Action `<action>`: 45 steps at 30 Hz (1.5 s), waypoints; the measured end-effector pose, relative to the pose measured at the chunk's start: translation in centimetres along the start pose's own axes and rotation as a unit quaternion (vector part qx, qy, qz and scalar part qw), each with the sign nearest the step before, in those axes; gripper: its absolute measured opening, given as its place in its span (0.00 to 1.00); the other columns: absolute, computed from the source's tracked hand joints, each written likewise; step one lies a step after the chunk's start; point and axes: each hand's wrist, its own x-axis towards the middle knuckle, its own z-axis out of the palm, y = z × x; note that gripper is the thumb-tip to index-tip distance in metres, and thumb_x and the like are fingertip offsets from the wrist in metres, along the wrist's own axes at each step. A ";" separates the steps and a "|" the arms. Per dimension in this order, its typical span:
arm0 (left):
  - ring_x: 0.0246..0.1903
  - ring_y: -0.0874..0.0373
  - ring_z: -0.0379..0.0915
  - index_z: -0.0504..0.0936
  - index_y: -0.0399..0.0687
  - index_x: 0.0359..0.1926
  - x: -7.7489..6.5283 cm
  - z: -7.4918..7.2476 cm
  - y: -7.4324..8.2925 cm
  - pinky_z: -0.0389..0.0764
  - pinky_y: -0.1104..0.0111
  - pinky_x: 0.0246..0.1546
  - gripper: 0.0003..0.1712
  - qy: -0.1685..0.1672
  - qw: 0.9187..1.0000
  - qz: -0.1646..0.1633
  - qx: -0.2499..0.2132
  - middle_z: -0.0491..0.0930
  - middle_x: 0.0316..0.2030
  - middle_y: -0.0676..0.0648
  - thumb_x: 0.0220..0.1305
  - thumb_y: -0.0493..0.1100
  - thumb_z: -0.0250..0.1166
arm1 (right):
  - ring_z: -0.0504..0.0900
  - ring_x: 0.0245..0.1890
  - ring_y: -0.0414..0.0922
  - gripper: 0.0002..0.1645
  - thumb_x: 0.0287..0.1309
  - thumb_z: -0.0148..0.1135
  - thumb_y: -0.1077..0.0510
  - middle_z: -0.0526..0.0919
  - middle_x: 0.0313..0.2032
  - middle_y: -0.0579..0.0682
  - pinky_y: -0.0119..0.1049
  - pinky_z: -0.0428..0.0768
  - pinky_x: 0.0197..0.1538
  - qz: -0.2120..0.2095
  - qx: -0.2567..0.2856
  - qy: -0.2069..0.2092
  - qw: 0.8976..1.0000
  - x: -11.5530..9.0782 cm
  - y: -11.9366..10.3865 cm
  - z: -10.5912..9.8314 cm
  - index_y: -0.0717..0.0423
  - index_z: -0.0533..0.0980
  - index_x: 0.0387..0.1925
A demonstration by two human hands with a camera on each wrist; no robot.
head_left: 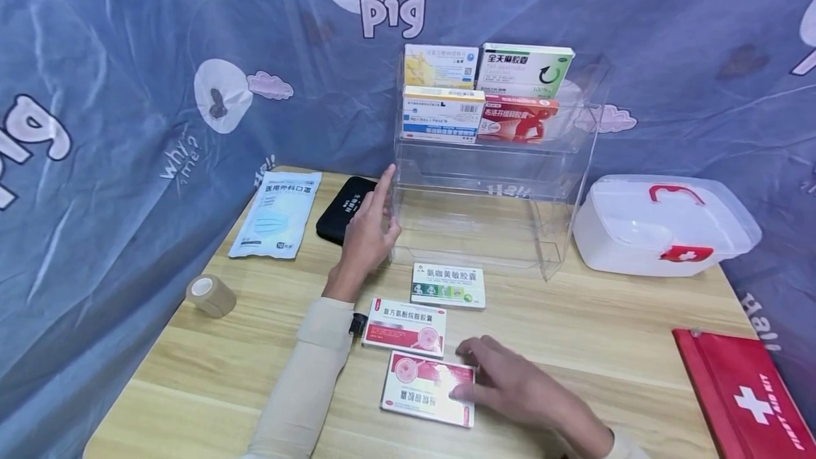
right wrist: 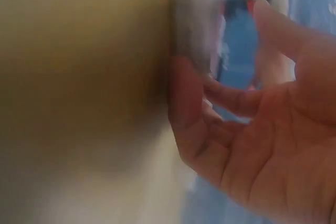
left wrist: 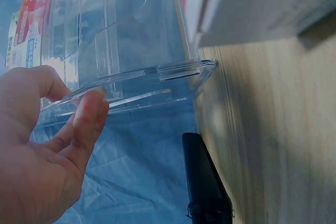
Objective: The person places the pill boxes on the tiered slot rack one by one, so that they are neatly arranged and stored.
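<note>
Flat white cardboard box: red band, pink circle
Draped blue fabric backdrop: white lettering, pink clouds

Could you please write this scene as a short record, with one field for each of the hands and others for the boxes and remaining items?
left hand: pinches the side edge of the clear stand
right hand: at the right end of the nearest red-and-white box; grip unclear
boxes on stand: four, including a red box
other table boxes: second red-and-white box, green-and-white box
left side: mask packet, black case, tan roll
right side: white container, red first aid pouch
</note>
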 end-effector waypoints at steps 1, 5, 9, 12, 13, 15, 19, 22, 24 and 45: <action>0.46 0.46 0.85 0.49 0.68 0.88 0.0 0.0 0.0 0.86 0.54 0.37 0.60 0.001 1.000 0.000 0.000 0.81 0.57 0.39 0.65 0.28 0.66 | 0.76 0.41 0.33 0.37 0.65 0.68 0.30 0.76 0.46 0.40 0.34 0.81 0.46 -0.002 0.002 0.001 1.000 -0.2 0.0 0.6 0.50 0.76 0.62; 0.47 0.46 0.85 0.49 0.68 0.88 0.1 -0.1 -0.1 0.86 0.54 0.37 0.59 0.000 1.000 0.000 0.003 0.81 0.57 0.40 0.65 0.28 0.66 | 0.72 0.40 0.31 0.37 0.61 0.72 0.32 0.71 0.47 0.39 0.31 0.77 0.44 -0.004 -0.001 0.017 1.000 -0.9 -0.1 2.1 0.47 0.76 0.62; 0.47 0.46 0.85 0.49 0.68 0.88 0.0 -0.1 -0.1 0.86 0.54 0.37 0.59 -0.001 1.000 -0.001 0.000 0.81 0.57 0.39 0.66 0.29 0.66 | 0.73 0.42 0.32 0.33 0.58 0.77 0.36 0.69 0.48 0.39 0.30 0.76 0.44 0.018 0.011 0.025 0.999 -1.5 0.4 2.3 0.42 0.78 0.59; 0.47 0.46 0.85 0.49 0.68 0.88 -0.1 -0.1 -0.1 0.86 0.55 0.37 0.59 -0.001 1.000 -0.002 -0.002 0.81 0.57 0.39 0.65 0.29 0.66 | 0.72 0.41 0.32 0.29 0.57 0.78 0.41 0.69 0.49 0.42 0.28 0.76 0.43 0.022 0.036 0.033 0.999 -2.1 1.3 1.8 0.39 0.79 0.58; 0.47 0.46 0.85 0.49 0.68 0.88 -0.1 0.0 0.0 0.86 0.54 0.37 0.59 -0.002 1.000 -0.002 -0.003 0.81 0.57 0.39 0.65 0.29 0.66 | 0.72 0.41 0.32 0.29 0.57 0.79 0.43 0.69 0.50 0.44 0.28 0.76 0.42 0.019 0.047 0.039 0.998 -2.4 1.7 1.6 0.40 0.79 0.59; 0.47 0.46 0.85 0.48 0.69 0.88 0.0 0.0 0.0 0.86 0.55 0.37 0.59 -0.002 1.000 -0.002 -0.003 0.81 0.57 0.40 0.65 0.28 0.66 | 0.72 0.40 0.32 0.29 0.58 0.79 0.47 0.70 0.50 0.47 0.27 0.76 0.42 0.020 0.063 0.054 0.996 -2.9 2.5 1.1 0.40 0.79 0.59; 0.48 0.46 0.85 0.48 0.69 0.88 0.2 -0.1 0.0 0.86 0.54 0.37 0.60 -0.001 1.000 -0.005 -0.001 0.81 0.58 0.39 0.65 0.28 0.66 | 0.71 0.42 0.34 0.33 0.57 0.80 0.47 0.72 0.49 0.48 0.28 0.76 0.43 0.059 0.063 0.080 0.993 -3.9 3.8 0.3 0.46 0.79 0.62; 0.49 0.46 0.86 0.48 0.69 0.88 0.2 -0.2 0.0 0.87 0.54 0.38 0.59 -0.002 1.000 -0.008 -0.002 0.81 0.59 0.39 0.65 0.28 0.66 | 0.70 0.43 0.35 0.35 0.56 0.81 0.46 0.72 0.49 0.48 0.28 0.75 0.43 0.084 0.056 0.089 0.991 -4.5 4.5 -0.2 0.49 0.80 0.62; 0.49 0.46 0.85 0.48 0.69 0.88 0.2 -0.2 0.0 0.86 0.54 0.38 0.59 -0.002 1.000 -0.009 -0.003 0.81 0.58 0.39 0.66 0.28 0.65 | 0.70 0.43 0.35 0.33 0.55 0.81 0.45 0.72 0.48 0.48 0.28 0.75 0.43 0.079 0.062 0.091 0.991 -4.8 5.0 -0.4 0.48 0.80 0.60; 0.49 0.46 0.85 0.47 0.71 0.88 0.1 0.0 0.0 0.87 0.53 0.38 0.60 -0.008 1.000 -0.009 -0.007 0.80 0.59 0.40 0.66 0.28 0.65 | 0.92 0.47 0.57 0.39 0.57 0.75 0.70 0.90 0.50 0.67 0.22 0.86 0.46 -0.023 0.062 0.312 0.948 -0.8 4.5 -7.4 0.58 0.74 0.70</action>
